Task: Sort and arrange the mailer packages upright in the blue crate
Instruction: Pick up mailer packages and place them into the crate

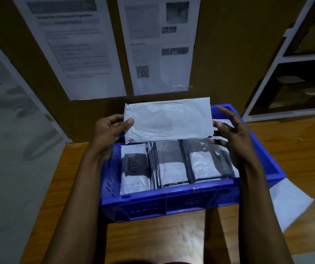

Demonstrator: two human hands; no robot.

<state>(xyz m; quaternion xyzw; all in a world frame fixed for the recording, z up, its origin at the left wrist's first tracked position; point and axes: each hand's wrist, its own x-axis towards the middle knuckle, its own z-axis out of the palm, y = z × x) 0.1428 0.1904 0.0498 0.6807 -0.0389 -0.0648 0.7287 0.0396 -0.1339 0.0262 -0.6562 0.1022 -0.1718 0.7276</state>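
Note:
A blue crate stands on a wooden table, filled with several white and grey mailer packages set on edge in rows. Over the crate's far half, a white mailer is held upright and lengthwise. My left hand grips its left end, thumb on the front face. My right hand is at its right end with fingers spread; the thumb touches the mailer's right edge, while the other fingers are straight and apart from it.
Another white mailer lies flat on the wooden table, half under the crate's right side. A brown board with printed sheets rises right behind the crate. White shelving is at the right, grey floor at the left.

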